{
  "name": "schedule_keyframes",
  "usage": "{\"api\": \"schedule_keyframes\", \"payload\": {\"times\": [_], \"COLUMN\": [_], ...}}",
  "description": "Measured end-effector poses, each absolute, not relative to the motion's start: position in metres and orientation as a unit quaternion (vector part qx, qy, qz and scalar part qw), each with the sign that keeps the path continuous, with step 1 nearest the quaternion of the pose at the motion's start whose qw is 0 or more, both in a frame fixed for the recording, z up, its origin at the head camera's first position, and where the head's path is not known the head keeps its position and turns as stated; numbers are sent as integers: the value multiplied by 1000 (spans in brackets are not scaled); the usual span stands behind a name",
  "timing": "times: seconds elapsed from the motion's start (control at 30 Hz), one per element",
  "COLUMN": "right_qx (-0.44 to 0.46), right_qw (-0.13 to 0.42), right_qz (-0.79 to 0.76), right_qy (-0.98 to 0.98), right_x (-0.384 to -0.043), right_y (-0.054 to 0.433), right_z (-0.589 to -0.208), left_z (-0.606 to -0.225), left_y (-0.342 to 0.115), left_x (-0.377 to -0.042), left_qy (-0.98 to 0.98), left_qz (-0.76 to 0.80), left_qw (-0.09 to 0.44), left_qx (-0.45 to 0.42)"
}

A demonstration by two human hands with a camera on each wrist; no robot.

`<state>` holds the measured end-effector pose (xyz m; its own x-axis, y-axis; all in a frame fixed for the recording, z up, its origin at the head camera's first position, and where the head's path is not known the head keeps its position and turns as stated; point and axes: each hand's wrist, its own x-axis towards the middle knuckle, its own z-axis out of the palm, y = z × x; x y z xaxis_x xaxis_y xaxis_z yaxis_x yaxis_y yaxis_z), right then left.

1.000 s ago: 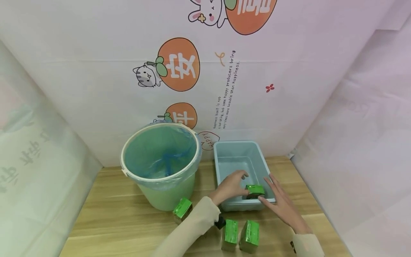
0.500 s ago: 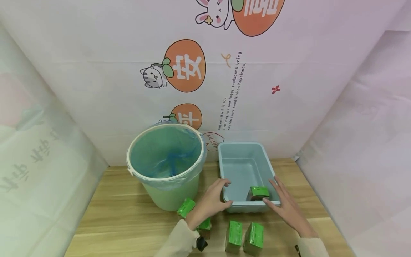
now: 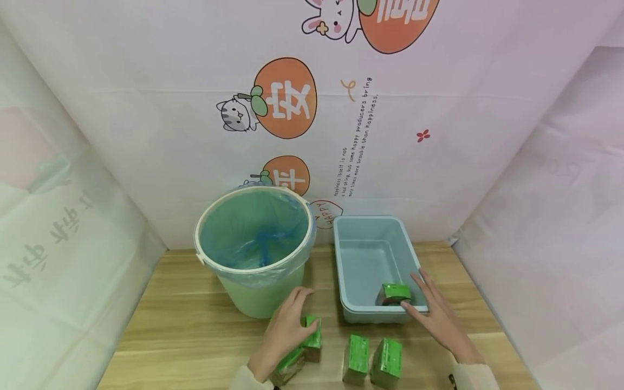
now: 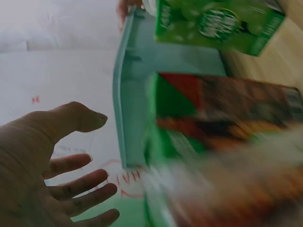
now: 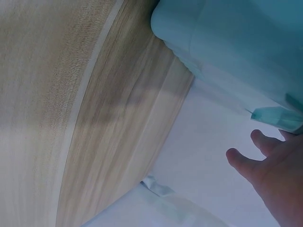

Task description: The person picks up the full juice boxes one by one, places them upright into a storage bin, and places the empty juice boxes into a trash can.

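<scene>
Bin [image 3: 253, 301], green, lined, just beyond the left grip [image 3: 284, 331]. Counter [image 3: 195, 325], wood-grained, beneath that and the right grip [image 3: 441, 320]. Backdrop [image 3: 161, 135], white, beyond both, bearing orange fruits [image 3: 292, 123], cat [image 3: 235, 115] and rabbit [image 3: 330, 30]. Pale sheets [image 3: 546, 184] at either side.

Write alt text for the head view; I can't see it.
The left hand is beside green boxes on a wooden table, the right hand at the near right corner of a blue tub holding a box. A lined bin stands left of the tub.
</scene>
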<state>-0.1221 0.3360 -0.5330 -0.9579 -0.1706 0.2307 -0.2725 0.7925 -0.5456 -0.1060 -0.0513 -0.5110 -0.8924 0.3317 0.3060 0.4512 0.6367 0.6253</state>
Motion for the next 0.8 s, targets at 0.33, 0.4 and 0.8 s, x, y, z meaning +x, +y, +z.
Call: {"api": "schedule_keyframes", "payload": {"times": [0.33, 0.4, 0.8], "right_qx": [117, 117, 115], "right_qw": [90, 90, 79], "right_qz": [301, 302, 304], "right_qy": [-942, -942, -942], "right_x": [-124, -124, -123], "right_y": [338, 338, 337], "right_z": [-535, -535, -534], "left_z": [-547, -553, -557], "left_y": [-82, -85, -93], "left_x": [-94, -93, -77], "left_qy": [-895, -891, -894], "left_qz": [-318, -320, -382], "left_qw": [215, 228, 157], "left_qx": [-228, -226, -172]}}
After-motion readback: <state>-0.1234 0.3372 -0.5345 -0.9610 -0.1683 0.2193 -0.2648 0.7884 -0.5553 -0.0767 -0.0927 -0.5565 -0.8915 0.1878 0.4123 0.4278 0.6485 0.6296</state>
